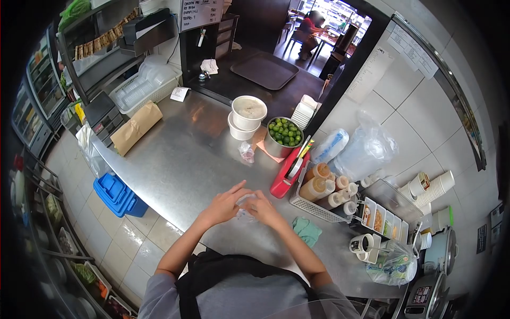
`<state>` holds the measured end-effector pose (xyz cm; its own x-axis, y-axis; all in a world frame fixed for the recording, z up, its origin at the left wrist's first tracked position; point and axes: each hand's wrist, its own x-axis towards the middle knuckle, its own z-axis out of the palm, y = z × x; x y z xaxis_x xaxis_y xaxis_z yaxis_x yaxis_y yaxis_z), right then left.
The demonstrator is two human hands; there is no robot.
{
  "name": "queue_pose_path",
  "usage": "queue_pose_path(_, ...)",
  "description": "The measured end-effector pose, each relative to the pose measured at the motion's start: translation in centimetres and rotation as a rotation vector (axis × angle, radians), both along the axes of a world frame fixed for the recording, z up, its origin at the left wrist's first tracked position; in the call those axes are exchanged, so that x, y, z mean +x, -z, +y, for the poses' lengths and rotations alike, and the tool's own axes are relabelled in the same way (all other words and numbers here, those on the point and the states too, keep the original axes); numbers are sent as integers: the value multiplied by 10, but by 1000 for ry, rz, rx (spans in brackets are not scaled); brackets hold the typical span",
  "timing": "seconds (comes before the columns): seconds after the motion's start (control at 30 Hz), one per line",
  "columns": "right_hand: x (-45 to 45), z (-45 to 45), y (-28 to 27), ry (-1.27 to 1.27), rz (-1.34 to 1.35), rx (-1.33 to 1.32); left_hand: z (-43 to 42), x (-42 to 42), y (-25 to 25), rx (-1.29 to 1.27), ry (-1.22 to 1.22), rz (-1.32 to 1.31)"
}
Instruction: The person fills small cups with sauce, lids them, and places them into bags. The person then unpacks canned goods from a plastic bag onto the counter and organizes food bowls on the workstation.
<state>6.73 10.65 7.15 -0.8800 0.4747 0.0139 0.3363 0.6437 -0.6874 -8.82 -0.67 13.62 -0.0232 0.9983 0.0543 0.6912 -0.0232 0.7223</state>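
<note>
Both my hands are close together over the front part of the steel counter (pixel 180 143), around a small clear plastic bag (pixel 244 214). My left hand (pixel 226 203) has its fingers pointing to the right, partly spread. Curled fingers of my right hand (pixel 258 207) touch the bag from the other side. What is inside the bag is too small to make out. Ahead of my hands lies a small knotted plastic bag (pixel 246 152). Behind it stand two stacked white tubs (pixel 248 109) with lids. A metal pot of green limes (pixel 285 133) and a red tape dispenser (pixel 287 175) are to the right.
At right are a basket of sauce bottles (pixel 321 189), a green cloth (pixel 306 231), a condiment tray (pixel 382 219) and stacked cups (pixel 435 189). A brown paper bag (pixel 136 127) lies at left. A tray (pixel 264 70) rests on the pass ledge. Beyond, a person (pixel 311 34) sits.
</note>
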Motion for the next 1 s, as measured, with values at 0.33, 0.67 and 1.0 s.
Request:
queue_pose_path(0.33, -48, 263, -51, 476, 234, 216, -13, -4, 26, -119, 26, 171)
queue_pose_path(0.67, -70, 301, -14, 533, -185, 458, -15, -3, 40, -124, 18, 151)
queue_pose_path(1.0, -54, 277, -22, 746, 476, -216, -13, -8, 40, -101, 51, 168)
